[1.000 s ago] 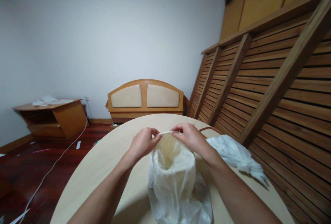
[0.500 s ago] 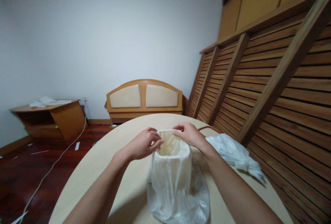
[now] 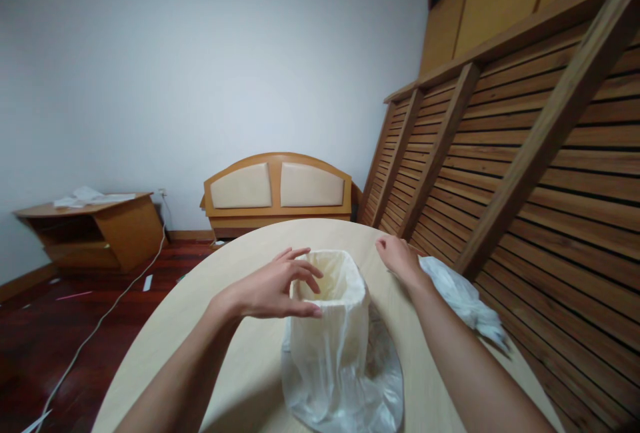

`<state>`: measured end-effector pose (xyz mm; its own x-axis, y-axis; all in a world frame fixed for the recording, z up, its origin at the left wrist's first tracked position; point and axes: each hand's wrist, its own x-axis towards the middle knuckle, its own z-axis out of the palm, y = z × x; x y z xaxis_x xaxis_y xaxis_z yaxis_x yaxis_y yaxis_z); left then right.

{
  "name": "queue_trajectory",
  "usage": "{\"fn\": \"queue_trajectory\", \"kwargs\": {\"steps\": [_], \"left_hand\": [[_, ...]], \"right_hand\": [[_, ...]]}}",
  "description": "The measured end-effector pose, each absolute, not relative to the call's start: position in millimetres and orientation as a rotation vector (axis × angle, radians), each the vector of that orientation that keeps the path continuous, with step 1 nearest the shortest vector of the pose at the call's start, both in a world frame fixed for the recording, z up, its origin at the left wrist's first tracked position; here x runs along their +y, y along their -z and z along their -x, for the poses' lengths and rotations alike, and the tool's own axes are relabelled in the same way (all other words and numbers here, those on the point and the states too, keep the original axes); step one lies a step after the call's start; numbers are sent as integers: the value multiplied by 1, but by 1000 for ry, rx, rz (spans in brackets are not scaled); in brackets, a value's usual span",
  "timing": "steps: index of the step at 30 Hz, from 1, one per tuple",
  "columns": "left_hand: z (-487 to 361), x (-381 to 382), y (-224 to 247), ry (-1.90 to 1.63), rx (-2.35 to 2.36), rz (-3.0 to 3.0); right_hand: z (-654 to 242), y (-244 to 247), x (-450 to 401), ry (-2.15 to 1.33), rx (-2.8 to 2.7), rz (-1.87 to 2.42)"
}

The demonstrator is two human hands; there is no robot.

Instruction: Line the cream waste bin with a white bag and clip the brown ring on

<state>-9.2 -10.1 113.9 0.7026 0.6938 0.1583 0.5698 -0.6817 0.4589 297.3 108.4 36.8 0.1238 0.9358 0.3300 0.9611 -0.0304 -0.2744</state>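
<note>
Container: the white bag-covered container point(image 3: 330, 346) stands upright before you on the round table point(image 3: 185, 353), mouth up; the bag folds over its rim, hangs down its outside and spreads around its base
Left hand: your left hand point(image 3: 273, 288) is open, its fingers spread and bent over the left part of the container's mouth, its thumb at the near rim; you cannot tell whether it touches the bag
Right hand: your right hand point(image 3: 400, 261) is apart from the container, to its right and a little beyond; the fingers look folded in but are mostly hidden, so you cannot tell whether they are closed or grip anything
Plastic bag: a bunched pale plastic bag point(image 3: 463, 296) lies to the container's right, past your right forearm
Slatted panel: a wooden slatted panel point(image 3: 505, 173) leans beyond the container, to its right
Headboard: a headboard point(image 3: 276, 183) with two cream pads stands behind the container
Desk: a low wooden desk point(image 3: 127, 229), papers point(image 3: 87, 197) on top, stands far to the container's left
</note>
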Motion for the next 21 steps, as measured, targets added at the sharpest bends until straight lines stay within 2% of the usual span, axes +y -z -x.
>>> {"fn": "queue_trajectory", "kwargs": {"steps": [12, 21], "left_hand": [[5, -13, -115, -451, 848, -2613], [11, -6, -104, -495, 833, -2601]], "right_hand": [[-307, 24, 122, 208, -1968, 2213], [-299, 24, 120, 180, -2046, 2187]]}}
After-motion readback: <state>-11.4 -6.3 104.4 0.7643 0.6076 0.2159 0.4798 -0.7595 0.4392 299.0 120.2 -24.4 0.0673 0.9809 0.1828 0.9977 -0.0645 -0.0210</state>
